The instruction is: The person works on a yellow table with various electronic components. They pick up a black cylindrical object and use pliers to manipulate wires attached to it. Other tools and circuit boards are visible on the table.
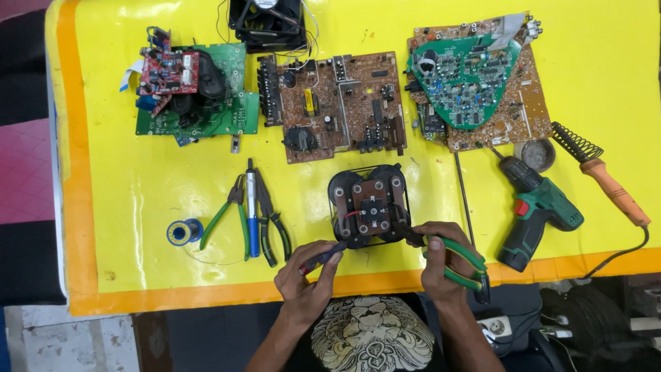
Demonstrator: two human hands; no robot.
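Left hand point(308, 274) pinching a slim dark-tipped red-handled tool point(321, 257) against the lower left edge of a round black transformer assembly with a brown terminal plate point(368, 205); right hand point(444, 256) gripping green-handled pliers point(454, 260), nose set to the assembly's lower right edge. Spread over the yellow tabletop with orange border point(138, 200): a blue solder spool point(184, 232), green-handled cutters point(228, 215), a blue pen-shaped tool point(252, 215) and black-handled pliers point(272, 224) to the left. Farther back, a green circuit board stack topped by a red board point(189, 86), a brown circuit board point(337, 103), a brown board under a green triangular one point(475, 79); on the right, a green cordless drill point(537, 210) and an orange-handled soldering iron point(606, 182).
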